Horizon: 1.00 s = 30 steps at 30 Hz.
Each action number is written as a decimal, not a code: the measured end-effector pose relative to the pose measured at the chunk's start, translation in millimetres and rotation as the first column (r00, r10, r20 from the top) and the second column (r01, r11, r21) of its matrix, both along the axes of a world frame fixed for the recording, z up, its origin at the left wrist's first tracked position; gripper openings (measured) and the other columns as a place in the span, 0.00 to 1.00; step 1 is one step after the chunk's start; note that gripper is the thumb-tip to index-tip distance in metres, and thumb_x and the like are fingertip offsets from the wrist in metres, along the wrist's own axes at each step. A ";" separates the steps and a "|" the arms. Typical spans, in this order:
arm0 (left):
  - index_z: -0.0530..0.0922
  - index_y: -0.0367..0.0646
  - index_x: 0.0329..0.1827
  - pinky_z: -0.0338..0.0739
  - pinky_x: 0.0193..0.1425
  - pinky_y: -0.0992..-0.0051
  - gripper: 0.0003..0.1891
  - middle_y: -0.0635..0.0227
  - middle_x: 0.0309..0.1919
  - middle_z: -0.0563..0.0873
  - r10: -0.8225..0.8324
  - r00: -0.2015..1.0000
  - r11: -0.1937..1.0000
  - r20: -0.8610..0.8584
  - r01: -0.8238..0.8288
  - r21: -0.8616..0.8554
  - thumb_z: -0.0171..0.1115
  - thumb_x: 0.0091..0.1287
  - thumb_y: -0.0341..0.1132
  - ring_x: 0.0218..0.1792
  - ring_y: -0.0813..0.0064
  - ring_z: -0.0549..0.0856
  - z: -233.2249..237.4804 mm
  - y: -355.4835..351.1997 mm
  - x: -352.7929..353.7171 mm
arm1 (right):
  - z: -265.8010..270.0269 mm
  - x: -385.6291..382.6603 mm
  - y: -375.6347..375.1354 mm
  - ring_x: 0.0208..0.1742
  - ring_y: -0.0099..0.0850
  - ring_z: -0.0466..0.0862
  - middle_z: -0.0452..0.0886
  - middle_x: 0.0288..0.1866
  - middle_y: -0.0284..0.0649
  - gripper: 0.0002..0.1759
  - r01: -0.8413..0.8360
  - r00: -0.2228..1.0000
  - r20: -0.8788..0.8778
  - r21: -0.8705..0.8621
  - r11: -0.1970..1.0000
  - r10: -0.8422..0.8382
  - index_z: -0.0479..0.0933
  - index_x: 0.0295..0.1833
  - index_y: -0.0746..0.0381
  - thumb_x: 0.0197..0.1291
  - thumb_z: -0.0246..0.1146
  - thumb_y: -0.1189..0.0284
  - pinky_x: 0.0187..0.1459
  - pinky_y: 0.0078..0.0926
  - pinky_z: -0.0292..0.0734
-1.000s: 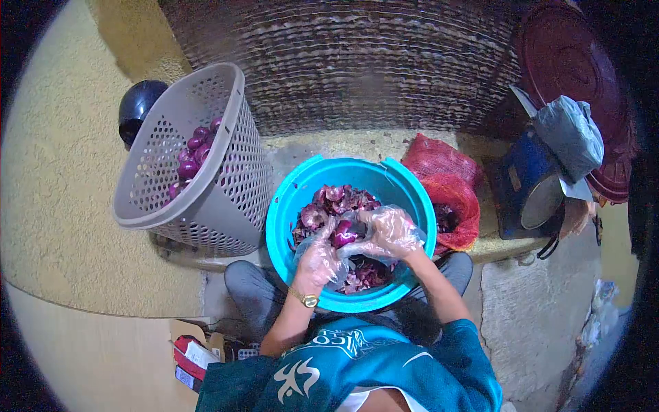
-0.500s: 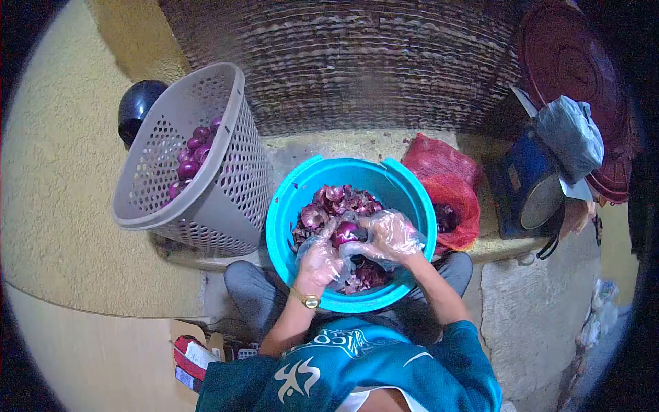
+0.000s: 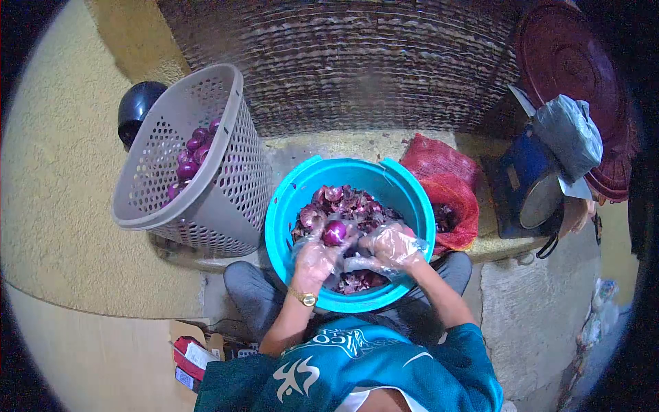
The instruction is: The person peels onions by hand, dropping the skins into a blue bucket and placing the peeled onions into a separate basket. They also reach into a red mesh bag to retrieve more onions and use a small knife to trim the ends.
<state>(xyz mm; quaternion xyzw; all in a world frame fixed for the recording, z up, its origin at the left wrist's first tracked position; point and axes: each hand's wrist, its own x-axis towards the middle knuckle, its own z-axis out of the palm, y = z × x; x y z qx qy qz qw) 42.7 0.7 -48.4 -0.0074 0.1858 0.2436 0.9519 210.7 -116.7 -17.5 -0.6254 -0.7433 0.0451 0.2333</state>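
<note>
Produce work area: onion basket [image 3: 240, 165], mesh sack [image 3: 439, 159]

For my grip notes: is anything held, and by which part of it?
The left hand holds a purple onion around its near side; exact fingertip contact is unclear. Whether the right hand holds anything cannot be told.

head-worn view, looking forward and down
</note>
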 end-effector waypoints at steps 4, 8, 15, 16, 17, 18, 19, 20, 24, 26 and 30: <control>0.72 0.42 0.63 0.68 0.66 0.37 0.21 0.50 0.58 0.80 0.044 0.999 0.976 0.014 -0.046 0.214 0.51 0.75 0.46 0.61 0.51 0.79 -16.6 19.2 -15.7 | 33.5 0.0 -8.9 0.27 0.49 0.83 0.80 0.22 0.49 0.31 0.131 0.990 -0.031 -0.175 0.976 -0.139 0.81 0.31 0.59 0.52 0.65 0.38 0.33 0.47 0.76; 0.75 0.44 0.58 0.78 0.63 0.48 0.16 0.55 0.56 0.80 0.094 0.996 0.995 0.004 -0.094 -0.043 0.58 0.73 0.42 0.59 0.52 0.79 -16.7 21.4 -10.9 | 15.8 10.1 -4.2 0.38 0.51 0.86 0.85 0.34 0.51 0.30 0.259 0.964 -0.006 -0.225 0.940 -0.267 0.85 0.44 0.52 0.63 0.52 0.38 0.43 0.50 0.79; 0.72 0.40 0.62 0.79 0.63 0.51 0.21 0.51 0.60 0.78 0.069 0.998 0.998 -0.010 -0.069 0.000 0.56 0.73 0.44 0.62 0.50 0.77 7.8 3.6 -7.0 | 39.2 7.0 -0.8 0.33 0.49 0.86 0.84 0.28 0.50 0.40 0.362 0.932 0.117 -0.273 0.891 -0.342 0.86 0.38 0.54 0.42 0.63 0.27 0.39 0.46 0.81; 0.73 0.41 0.62 0.80 0.62 0.53 0.21 0.50 0.61 0.77 0.095 0.995 0.993 -0.036 -0.092 0.071 0.56 0.73 0.45 0.61 0.50 0.78 9.9 -1.5 -4.5 | 38.5 5.8 -1.5 0.33 0.49 0.86 0.84 0.28 0.50 0.40 0.361 0.932 0.117 -0.274 0.891 -0.342 0.86 0.38 0.54 0.42 0.63 0.27 0.39 0.46 0.81; 0.73 0.42 0.62 0.80 0.61 0.55 0.22 0.50 0.61 0.77 0.122 0.991 0.983 -0.059 -0.112 0.143 0.57 0.73 0.46 0.60 0.51 0.79 10.6 -4.5 -3.6 | 38.7 3.5 -1.6 0.32 0.49 0.86 0.84 0.27 0.50 0.39 0.331 0.944 0.052 -0.195 0.923 -0.327 0.86 0.39 0.55 0.42 0.64 0.28 0.38 0.46 0.81; 0.73 0.42 0.62 0.80 0.61 0.55 0.22 0.50 0.61 0.77 0.121 0.991 0.983 -0.059 -0.112 0.143 0.57 0.73 0.46 0.60 0.51 0.79 4.9 -3.1 -4.4 | 41.1 0.7 -0.5 0.32 0.49 0.86 0.84 0.27 0.50 0.39 0.302 0.952 -0.011 -0.111 0.947 -0.305 0.85 0.40 0.56 0.42 0.66 0.29 0.38 0.45 0.81; 0.74 0.42 0.62 0.81 0.59 0.57 0.23 0.50 0.60 0.78 -0.009 1.000 0.997 0.024 0.007 0.076 0.57 0.72 0.48 0.58 0.51 0.80 -3.5 0.1 -5.2 | 38.2 0.0 2.7 0.29 0.49 0.85 0.83 0.24 0.50 0.39 0.267 0.958 -0.087 -0.074 0.961 -0.273 0.84 0.39 0.59 0.40 0.69 0.31 0.36 0.46 0.80; 0.74 0.43 0.62 0.83 0.57 0.59 0.23 0.50 0.60 0.79 -0.132 0.985 0.991 0.112 0.131 0.018 0.57 0.72 0.49 0.56 0.51 0.82 -10.5 1.5 -6.6 | 37.2 -1.5 5.9 0.29 0.49 0.85 0.83 0.24 0.50 0.39 0.268 0.958 -0.088 -0.074 0.961 -0.274 0.84 0.39 0.59 0.40 0.69 0.31 0.36 0.46 0.80; 0.75 0.44 0.63 0.86 0.45 0.66 0.22 0.58 0.52 0.85 -0.197 0.972 0.969 0.131 0.173 0.175 0.55 0.73 0.49 0.47 0.64 0.87 1.7 -7.2 -8.9 | 33.4 -5.9 14.9 0.26 0.48 0.84 0.80 0.20 0.49 0.39 0.293 0.956 -0.029 -0.012 0.956 -0.293 0.80 0.32 0.61 0.39 0.70 0.32 0.33 0.45 0.78; 0.75 0.45 0.63 0.86 0.44 0.69 0.20 0.61 0.51 0.86 -0.200 0.978 0.959 0.065 0.181 0.219 0.55 0.74 0.46 0.46 0.68 0.87 12.4 -11.6 -8.4 | 27.0 -5.7 17.3 0.26 0.51 0.82 0.77 0.19 0.51 0.36 0.279 0.957 -0.104 0.070 0.958 -0.271 0.81 0.34 0.59 0.37 0.73 0.35 0.31 0.47 0.74; 0.73 0.40 0.66 0.83 0.52 0.72 0.21 0.62 0.58 0.82 -0.007 0.995 0.921 -0.096 0.044 0.386 0.57 0.73 0.39 0.55 0.71 0.83 19.0 -15.7 -6.4 | 33.7 -7.0 16.3 0.26 0.52 0.82 0.78 0.20 0.52 0.37 0.291 0.954 -0.066 -0.025 0.956 -0.292 0.81 0.34 0.59 0.37 0.73 0.34 0.31 0.48 0.75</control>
